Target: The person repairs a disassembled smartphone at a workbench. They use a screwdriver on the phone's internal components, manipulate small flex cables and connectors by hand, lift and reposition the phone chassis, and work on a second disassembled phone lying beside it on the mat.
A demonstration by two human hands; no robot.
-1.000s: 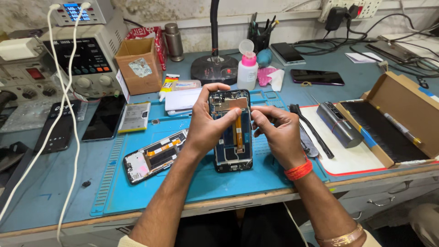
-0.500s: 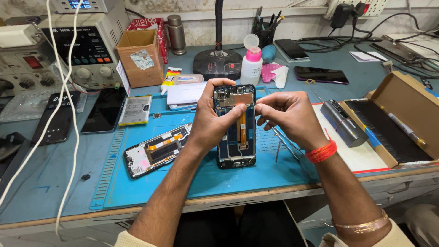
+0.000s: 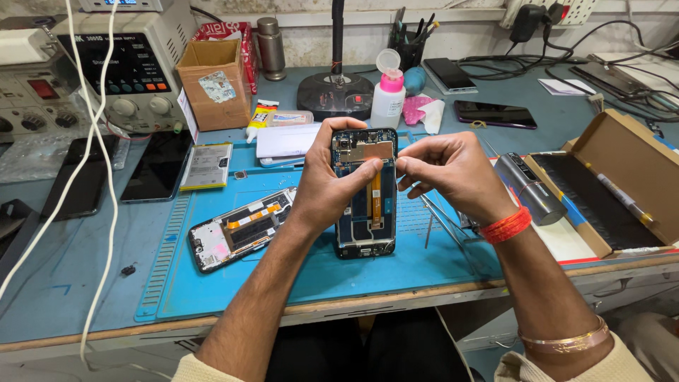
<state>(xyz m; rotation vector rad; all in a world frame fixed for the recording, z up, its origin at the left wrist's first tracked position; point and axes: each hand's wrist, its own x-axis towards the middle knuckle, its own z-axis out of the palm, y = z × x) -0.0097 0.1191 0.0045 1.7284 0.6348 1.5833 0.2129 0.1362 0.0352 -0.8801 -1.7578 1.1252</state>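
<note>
So from where I'm watching, the left hand [image 3: 327,185] is wrapped around the opened phone [image 3: 364,192], fingers along one long edge and the thumb hooked over the top near the camera end, holding it upright above the blue work mat [image 3: 311,272] with its bottom end resting on or just over the mat. The right hand [image 3: 447,172] sits just beside the phone's upper edge with thumb and fingertips pinched together; I can't tell whether there's a tiny part between them or nothing at all. My guess is this thing is light and fairly stiff as a frame, but the insides are fragile: the orange flex cable running down the middle would crease or tear easily, and the board up top doesn't want pressing. I'd only grip it by the side rails, like the left hand does, never across the open back. Looks-wise it's a dark frame, back cover off, metal shield and camera at the top, orange ribbon down the centre, empty battery bay. A second opened phone [image 3: 244,228] lies flat on the mat just outside the left wrist.
</note>
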